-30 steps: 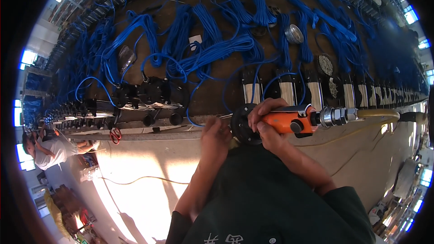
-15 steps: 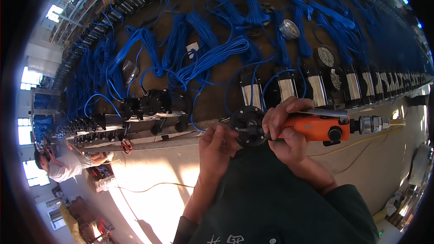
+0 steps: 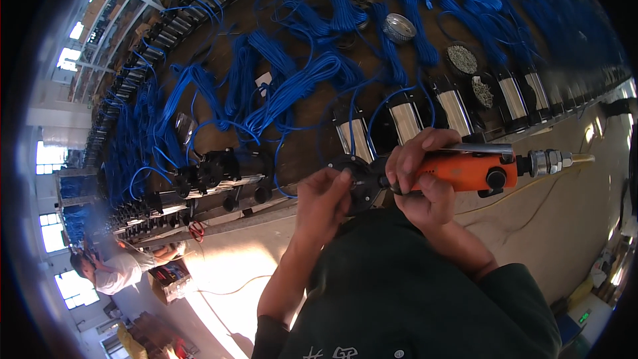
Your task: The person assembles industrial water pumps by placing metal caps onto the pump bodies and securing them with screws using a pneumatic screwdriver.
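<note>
My right hand is wrapped round an orange air screwdriver with a silver lever along its top. The tool lies sideways, its nose toward my left hand and its silver hose coupling at the right. Between my hands is the round black end flange of a motor-like unit, with small screws round its rim. My left hand is closed at the flange's left side, thumb and fingertips pressed together. Whatever sits between those fingertips is too small to make out. The driver's nose is over the flange, partly behind my right fingers.
Coiled blue cables cover the bench. Silver-and-black cylindrical units line its near edge. Two dishes of small metal parts and a round silver tin stand behind them. Another person is at the far left.
The whole view has tilted and shifted a little. My left fingers have moved from beside the driver's tip up against the flange. My right hand still grips the air screwdriver.
</note>
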The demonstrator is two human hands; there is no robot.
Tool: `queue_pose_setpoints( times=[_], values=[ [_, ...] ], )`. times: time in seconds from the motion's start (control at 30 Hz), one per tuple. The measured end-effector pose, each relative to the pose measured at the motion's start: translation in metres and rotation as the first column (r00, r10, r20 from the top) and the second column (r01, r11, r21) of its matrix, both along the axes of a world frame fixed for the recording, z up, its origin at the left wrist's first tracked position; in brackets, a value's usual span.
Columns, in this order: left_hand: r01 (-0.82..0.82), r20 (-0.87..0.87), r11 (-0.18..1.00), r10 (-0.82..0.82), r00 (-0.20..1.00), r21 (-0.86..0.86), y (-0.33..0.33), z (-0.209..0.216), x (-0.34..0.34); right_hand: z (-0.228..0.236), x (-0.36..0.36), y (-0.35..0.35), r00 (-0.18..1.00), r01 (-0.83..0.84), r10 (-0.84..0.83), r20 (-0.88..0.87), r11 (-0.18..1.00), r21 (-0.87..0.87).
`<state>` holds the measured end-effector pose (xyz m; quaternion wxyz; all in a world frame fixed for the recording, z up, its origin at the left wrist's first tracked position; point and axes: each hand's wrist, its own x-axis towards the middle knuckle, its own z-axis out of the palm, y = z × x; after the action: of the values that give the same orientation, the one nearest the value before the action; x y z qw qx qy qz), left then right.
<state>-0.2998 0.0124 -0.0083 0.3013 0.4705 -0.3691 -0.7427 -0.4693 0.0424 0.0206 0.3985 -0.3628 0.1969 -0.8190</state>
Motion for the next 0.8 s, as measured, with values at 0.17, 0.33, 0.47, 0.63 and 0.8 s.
queue_pose_setpoints(
  times=[0.17,0.33,0.47,0.63,0.8],
  values=[
    [0.491,0.504,0.792,-0.276,0.819,-0.364,-0.019,0.009,-0.021,-0.032,-0.021,0.007,0.995,0.063,-0.068,0.072,0.995,0.072],
    [0.912,0.876,0.392,-0.39,0.285,-0.122,-0.032,0.027,-0.047,-0.063,-0.025,0.01,0.99,0.061,-0.09,0.11,0.968,0.243],
    [0.927,0.894,0.373,-0.4,0.203,-0.044,-0.032,0.016,-0.049,-0.077,-0.019,0.009,0.991,0.04,-0.08,0.106,0.939,0.341],
    [0.802,0.774,0.535,-0.379,0.508,-0.265,-0.025,0.015,-0.033,-0.077,-0.016,0.007,0.998,-0.017,-0.009,0.067,0.93,0.366],
    [0.214,0.343,0.964,-0.151,0.927,-0.155,-0.038,0.019,0.002,-0.07,-0.012,0.003,0.984,-0.009,0.072,-0.161,0.932,0.362]
  ],
)
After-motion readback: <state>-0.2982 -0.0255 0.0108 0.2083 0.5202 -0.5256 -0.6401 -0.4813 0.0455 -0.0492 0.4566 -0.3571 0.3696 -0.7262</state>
